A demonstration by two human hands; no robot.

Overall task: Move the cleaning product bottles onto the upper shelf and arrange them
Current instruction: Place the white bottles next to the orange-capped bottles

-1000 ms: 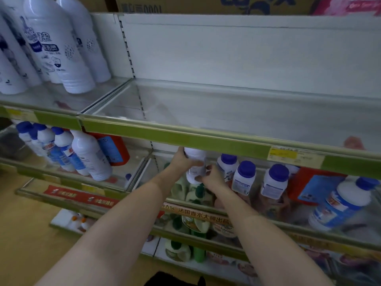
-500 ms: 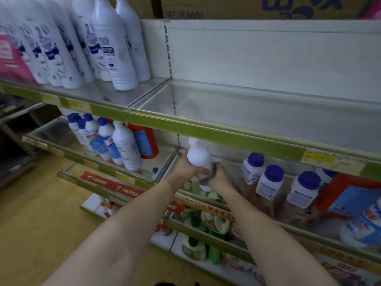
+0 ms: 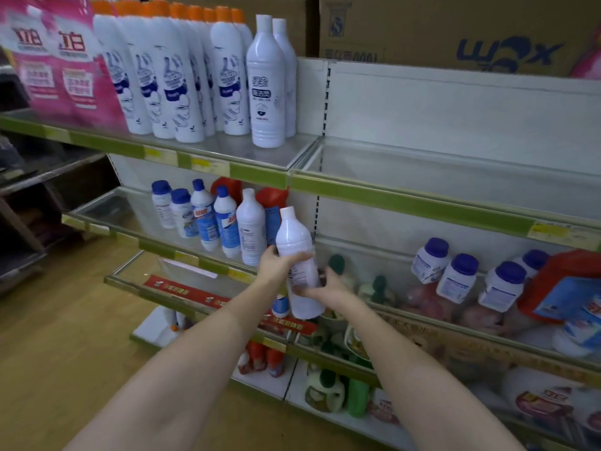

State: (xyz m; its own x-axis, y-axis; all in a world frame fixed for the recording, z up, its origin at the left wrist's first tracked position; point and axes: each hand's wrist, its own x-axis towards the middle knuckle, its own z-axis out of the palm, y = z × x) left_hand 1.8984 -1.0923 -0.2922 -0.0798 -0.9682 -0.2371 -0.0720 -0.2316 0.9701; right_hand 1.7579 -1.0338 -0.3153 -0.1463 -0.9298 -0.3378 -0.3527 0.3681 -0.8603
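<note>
Bottle [image 3: 300, 258] btwn fingers of both hands, tilted slightly.

A shop aisle stocked with cleaning products.
Green-edged metal shelves [image 3: 406, 203] carried yellow price tags [image 3: 553, 230] along their front edges; rows of identical white bottles [image 3: 182, 76] and pink refill pouches [image 3: 61, 60] stood on the upper shelf, with cardboard stock cartons [image 3: 455, 30] stacked on top.

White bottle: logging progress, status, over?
Both hands, left and right, grip white bottle. Clear of lower shelf, not yet on upper shelf. Path open.
</note>
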